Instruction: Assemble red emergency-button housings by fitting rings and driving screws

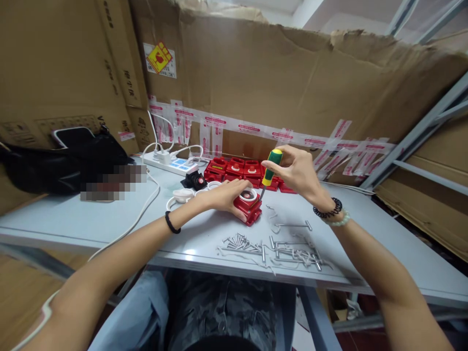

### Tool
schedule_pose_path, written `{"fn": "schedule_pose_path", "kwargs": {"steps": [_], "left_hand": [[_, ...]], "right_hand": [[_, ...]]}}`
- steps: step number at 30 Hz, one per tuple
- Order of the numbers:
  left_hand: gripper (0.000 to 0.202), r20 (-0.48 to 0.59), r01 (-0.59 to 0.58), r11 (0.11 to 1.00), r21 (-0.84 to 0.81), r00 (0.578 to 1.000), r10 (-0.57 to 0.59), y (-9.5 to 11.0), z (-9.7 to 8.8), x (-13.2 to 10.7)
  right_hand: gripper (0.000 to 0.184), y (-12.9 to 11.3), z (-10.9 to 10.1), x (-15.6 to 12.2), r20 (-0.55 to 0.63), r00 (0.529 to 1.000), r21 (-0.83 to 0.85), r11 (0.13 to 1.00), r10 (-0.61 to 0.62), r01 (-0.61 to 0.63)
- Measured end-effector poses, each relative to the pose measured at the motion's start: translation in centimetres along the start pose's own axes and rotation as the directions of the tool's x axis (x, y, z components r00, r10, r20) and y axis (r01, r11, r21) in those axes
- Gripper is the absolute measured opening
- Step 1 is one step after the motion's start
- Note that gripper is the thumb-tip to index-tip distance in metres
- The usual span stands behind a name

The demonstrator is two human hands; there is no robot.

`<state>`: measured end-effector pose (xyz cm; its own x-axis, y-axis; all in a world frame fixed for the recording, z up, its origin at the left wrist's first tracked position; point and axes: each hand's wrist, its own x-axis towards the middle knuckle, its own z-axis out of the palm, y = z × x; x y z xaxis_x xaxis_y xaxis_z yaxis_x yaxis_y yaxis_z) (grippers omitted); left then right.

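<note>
My left hand (231,196) grips a red box-like housing (252,210) and steadies it on the table. A white ring (248,194) with a dark centre sits on its top. My right hand (297,171) is closed around a screwdriver (272,167) with a green and yellow handle. The screwdriver leans slightly, its shaft pointing down at the right edge of the housing; I cannot make out the tip or any screw under it. Just in front lie a pile of screws (238,241) and several T-shaped metal rods (292,243) with pale cords.
Several more red housings (236,168) stand in a row behind my hands. Left of them are a black part (195,180), white rings and a white power strip (171,163) with cables. A black bag (69,163) lies at the far left. Cardboard (256,83) walls the table's back.
</note>
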<state>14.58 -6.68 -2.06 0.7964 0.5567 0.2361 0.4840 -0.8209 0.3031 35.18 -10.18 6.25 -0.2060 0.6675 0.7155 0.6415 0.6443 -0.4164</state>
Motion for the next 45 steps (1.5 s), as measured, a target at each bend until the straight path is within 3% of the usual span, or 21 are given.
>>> {"fn": "schedule_pose_path", "kwargs": {"steps": [12,16,22,28,31,33,35,37,40,45], "left_hand": [[0.076,-0.007,0.002,0.999,0.032,1.0,-0.002,-0.3,0.3,0.1],[0.078,-0.013,0.008,0.999,0.038,1.0,-0.008,-0.2,0.3,0.1],[0.081,-0.024,0.019,0.999,0.033,1.0,-0.018,-0.1,0.3,0.0],[0.081,-0.015,-0.014,0.999,0.033,1.0,0.014,-0.2,0.1,-0.2],[0.084,0.023,-0.039,0.999,0.022,0.999,0.039,-0.5,-0.2,-0.3],[0.083,0.034,-0.045,0.999,0.021,0.998,0.044,-0.6,-0.3,-0.3],[0.081,0.02,-0.04,0.999,0.024,0.999,0.04,-0.5,-0.4,-0.3],[0.08,-0.009,-0.029,0.999,0.037,1.0,0.029,-0.4,-0.5,-0.3],[0.078,-0.081,-0.024,0.998,0.056,0.996,0.029,0.1,-0.7,-0.3],[0.079,-0.223,-0.009,0.999,0.039,0.975,0.018,0.3,-1.3,-0.5]], "right_hand": [[0.022,-2.0,1.8,-0.2,-0.128,0.992,-0.406,0.913,-0.018,-0.036],[0.028,-2.0,1.5,0.3,-0.144,0.989,-0.502,0.864,-0.028,-0.049],[0.035,-1.3,-0.1,0.6,-0.089,0.996,-0.379,0.925,-0.001,-0.033],[0.025,-2.8,-0.7,-0.4,-0.248,0.962,-0.306,0.952,-0.113,0.032],[0.019,-2.3,-0.9,-1.0,-0.29,0.949,-0.25,0.967,-0.12,0.046],[0.02,-1.0,-0.8,-1.6,-0.233,0.97,-0.182,0.983,-0.074,0.031],[0.023,0.8,-0.5,-2.4,-0.081,0.997,-0.16,0.987,-0.004,-0.009],[0.02,2.7,-0.1,-3.3,0.076,0.992,-0.232,0.969,0.102,-0.082],[0.012,5.0,0.3,-4.5,0.351,0.902,-0.388,0.916,0.249,-0.102],[0.012,6.9,0.9,-5.5,0.554,0.783,-0.346,0.934,0.283,-0.092]]}}
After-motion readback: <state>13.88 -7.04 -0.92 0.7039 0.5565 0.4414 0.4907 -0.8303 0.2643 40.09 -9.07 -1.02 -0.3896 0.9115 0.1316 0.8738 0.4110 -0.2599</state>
